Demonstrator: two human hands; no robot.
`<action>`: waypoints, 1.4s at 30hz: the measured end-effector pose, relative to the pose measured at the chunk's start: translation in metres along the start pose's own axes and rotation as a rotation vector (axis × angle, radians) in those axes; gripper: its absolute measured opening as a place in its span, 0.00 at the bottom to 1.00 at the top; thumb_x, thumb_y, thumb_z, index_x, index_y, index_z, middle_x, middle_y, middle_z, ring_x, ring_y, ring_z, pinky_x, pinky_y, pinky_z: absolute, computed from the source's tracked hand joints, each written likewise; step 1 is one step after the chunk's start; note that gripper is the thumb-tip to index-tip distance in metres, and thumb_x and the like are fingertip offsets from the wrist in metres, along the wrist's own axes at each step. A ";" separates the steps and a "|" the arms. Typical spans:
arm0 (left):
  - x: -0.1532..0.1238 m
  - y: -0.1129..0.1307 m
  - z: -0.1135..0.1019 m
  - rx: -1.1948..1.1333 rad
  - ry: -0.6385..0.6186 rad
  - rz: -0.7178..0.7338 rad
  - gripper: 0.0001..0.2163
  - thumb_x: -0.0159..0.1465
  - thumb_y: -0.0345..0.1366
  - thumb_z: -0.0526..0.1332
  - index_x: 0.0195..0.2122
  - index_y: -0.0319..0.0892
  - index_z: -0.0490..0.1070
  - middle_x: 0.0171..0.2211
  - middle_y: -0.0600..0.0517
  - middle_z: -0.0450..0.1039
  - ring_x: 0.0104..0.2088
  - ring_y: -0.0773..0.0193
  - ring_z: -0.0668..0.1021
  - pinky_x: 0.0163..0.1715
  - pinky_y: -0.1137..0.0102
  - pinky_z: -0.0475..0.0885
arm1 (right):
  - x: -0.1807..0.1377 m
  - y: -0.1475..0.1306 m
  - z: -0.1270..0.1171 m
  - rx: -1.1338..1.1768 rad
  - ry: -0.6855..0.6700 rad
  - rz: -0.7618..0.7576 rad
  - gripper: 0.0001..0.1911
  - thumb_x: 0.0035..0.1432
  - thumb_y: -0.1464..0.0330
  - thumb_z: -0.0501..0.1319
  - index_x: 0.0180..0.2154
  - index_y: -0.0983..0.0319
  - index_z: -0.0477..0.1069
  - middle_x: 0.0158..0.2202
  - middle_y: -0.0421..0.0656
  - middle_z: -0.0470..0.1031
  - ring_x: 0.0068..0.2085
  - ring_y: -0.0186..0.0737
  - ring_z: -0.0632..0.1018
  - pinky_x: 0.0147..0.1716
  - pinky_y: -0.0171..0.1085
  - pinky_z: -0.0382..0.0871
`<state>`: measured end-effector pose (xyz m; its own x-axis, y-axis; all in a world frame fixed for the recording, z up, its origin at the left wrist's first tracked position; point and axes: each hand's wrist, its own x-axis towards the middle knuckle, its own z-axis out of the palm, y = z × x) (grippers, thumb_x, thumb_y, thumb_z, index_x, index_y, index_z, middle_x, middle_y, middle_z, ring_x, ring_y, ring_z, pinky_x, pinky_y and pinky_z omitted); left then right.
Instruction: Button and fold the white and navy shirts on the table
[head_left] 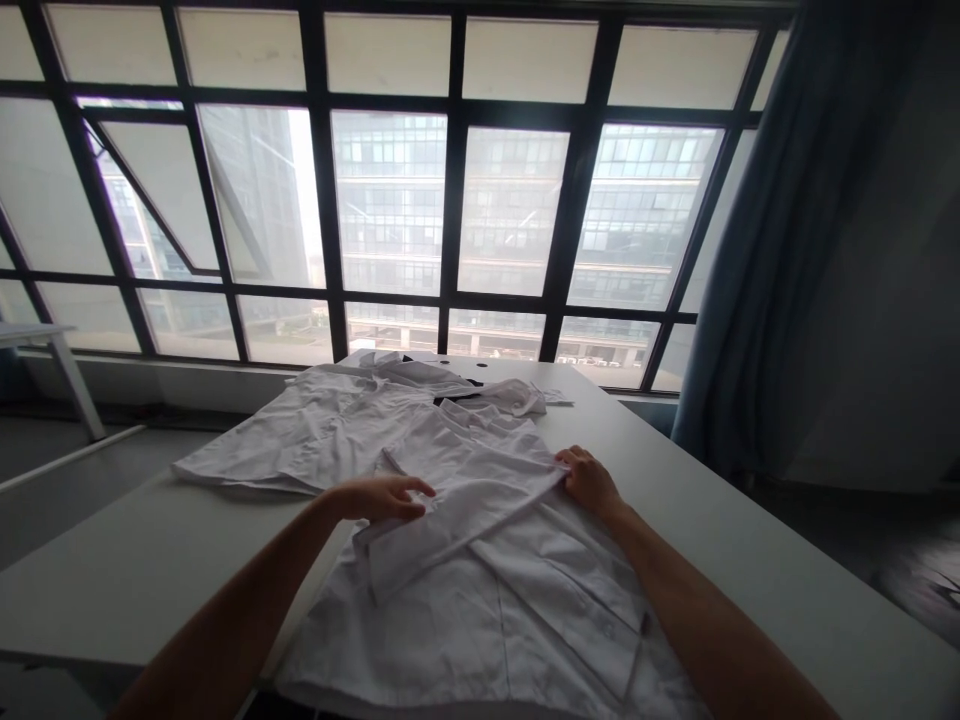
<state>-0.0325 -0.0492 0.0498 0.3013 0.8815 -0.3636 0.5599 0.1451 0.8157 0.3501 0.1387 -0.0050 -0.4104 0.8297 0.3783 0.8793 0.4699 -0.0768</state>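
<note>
A white shirt (480,610) lies spread on the table, its collar pointing away from me and its hem near me. One sleeve (457,510) runs diagonally across the body, from the right shoulder down to the left. My left hand (382,497) rests on the left side of the shirt near the sleeve's lower end, thumb and forefinger apart. At the right shoulder, the fingers of my right hand (589,480) are closed on the fabric edge. The other sleeve (577,590) slants down the right side, below my right hand.
More white garments (315,425) lie crumpled beyond the shirt, with something dark among them. The white table (697,500) reaches toward large framed windows (390,200). A blue curtain (780,250) hangs at right. Another white table (71,380) stands at far left.
</note>
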 end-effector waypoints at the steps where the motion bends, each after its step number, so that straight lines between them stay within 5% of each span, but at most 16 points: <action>1: 0.001 -0.001 0.002 -0.002 -0.011 -0.005 0.34 0.52 0.46 0.72 0.60 0.47 0.67 0.37 0.54 0.73 0.30 0.68 0.74 0.27 0.76 0.68 | 0.000 0.002 0.001 -0.011 0.003 0.015 0.23 0.54 0.82 0.52 0.48 0.63 0.74 0.49 0.48 0.74 0.50 0.43 0.72 0.50 0.35 0.61; 5: 0.003 -0.001 0.003 -0.072 -0.111 -0.023 0.41 0.44 0.37 0.76 0.61 0.48 0.67 0.40 0.52 0.77 0.34 0.63 0.78 0.31 0.73 0.73 | 0.001 0.005 0.002 -0.037 0.021 0.034 0.20 0.57 0.81 0.52 0.46 0.63 0.75 0.47 0.48 0.75 0.50 0.43 0.72 0.49 0.36 0.60; 13: -0.021 0.002 -0.015 -0.197 -0.287 -0.009 0.42 0.47 0.40 0.78 0.64 0.49 0.65 0.33 0.56 0.77 0.31 0.66 0.78 0.33 0.73 0.75 | 0.001 0.004 -0.007 -0.044 0.023 -0.055 0.17 0.54 0.81 0.54 0.38 0.63 0.78 0.41 0.47 0.76 0.46 0.43 0.73 0.47 0.36 0.60; 18: -0.017 -0.005 -0.018 -0.010 -0.437 -0.066 0.43 0.46 0.47 0.77 0.64 0.50 0.66 0.28 0.56 0.76 0.24 0.63 0.77 0.20 0.73 0.73 | 0.000 0.009 -0.004 -0.018 -0.067 -0.086 0.18 0.53 0.81 0.55 0.35 0.61 0.81 0.40 0.47 0.76 0.47 0.43 0.74 0.47 0.36 0.62; 20: -0.015 -0.005 -0.018 0.067 -0.383 -0.080 0.42 0.48 0.52 0.75 0.64 0.49 0.66 0.25 0.56 0.75 0.22 0.63 0.76 0.18 0.73 0.71 | 0.000 0.010 -0.002 -0.002 -0.069 -0.063 0.17 0.55 0.79 0.55 0.34 0.60 0.81 0.40 0.46 0.77 0.47 0.43 0.74 0.48 0.36 0.63; 24: -0.004 -0.002 -0.007 0.173 -0.037 -0.113 0.40 0.55 0.58 0.67 0.64 0.42 0.63 0.26 0.54 0.75 0.22 0.65 0.75 0.20 0.74 0.71 | 0.000 0.009 0.000 0.041 -0.013 0.007 0.14 0.63 0.73 0.54 0.37 0.62 0.80 0.43 0.48 0.77 0.46 0.43 0.75 0.50 0.37 0.64; 27: 0.012 -0.001 0.010 0.216 0.117 -0.064 0.38 0.60 0.54 0.63 0.66 0.38 0.58 0.33 0.49 0.78 0.24 0.66 0.76 0.23 0.74 0.70 | 0.000 0.011 0.005 0.086 -0.014 0.100 0.16 0.66 0.65 0.55 0.47 0.64 0.77 0.50 0.51 0.75 0.49 0.44 0.76 0.50 0.37 0.65; 29: 0.021 -0.001 0.021 0.326 0.199 0.030 0.32 0.61 0.48 0.64 0.63 0.39 0.64 0.35 0.49 0.78 0.27 0.66 0.76 0.26 0.74 0.69 | 0.001 0.014 0.009 0.110 -0.043 0.153 0.18 0.65 0.64 0.58 0.52 0.65 0.74 0.52 0.52 0.74 0.50 0.45 0.75 0.51 0.37 0.65; 35: 0.026 0.002 0.033 0.645 0.250 0.156 0.16 0.59 0.38 0.65 0.48 0.44 0.79 0.32 0.51 0.78 0.30 0.64 0.77 0.32 0.73 0.67 | 0.005 0.019 0.012 0.194 -0.085 0.212 0.19 0.63 0.69 0.58 0.55 0.63 0.72 0.43 0.48 0.79 0.44 0.42 0.78 0.45 0.35 0.67; 39: 0.026 0.006 0.043 0.601 0.394 0.477 0.14 0.68 0.38 0.57 0.50 0.44 0.78 0.47 0.45 0.78 0.44 0.59 0.79 0.47 0.68 0.71 | 0.007 0.017 0.014 0.159 -0.074 0.218 0.16 0.63 0.70 0.57 0.52 0.63 0.74 0.47 0.50 0.77 0.46 0.43 0.78 0.46 0.35 0.67; 42: 0.032 0.006 0.056 0.606 0.356 0.670 0.17 0.71 0.41 0.55 0.58 0.45 0.73 0.58 0.44 0.72 0.58 0.55 0.73 0.59 0.61 0.66 | 0.008 0.017 0.018 0.102 -0.050 0.214 0.16 0.63 0.72 0.55 0.51 0.63 0.74 0.50 0.51 0.75 0.50 0.44 0.76 0.48 0.35 0.66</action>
<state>0.0239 -0.0453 0.0172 0.5073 0.7958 0.3307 0.6896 -0.6050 0.3980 0.3575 0.1583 -0.0198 -0.2305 0.9265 0.2973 0.9199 0.3072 -0.2440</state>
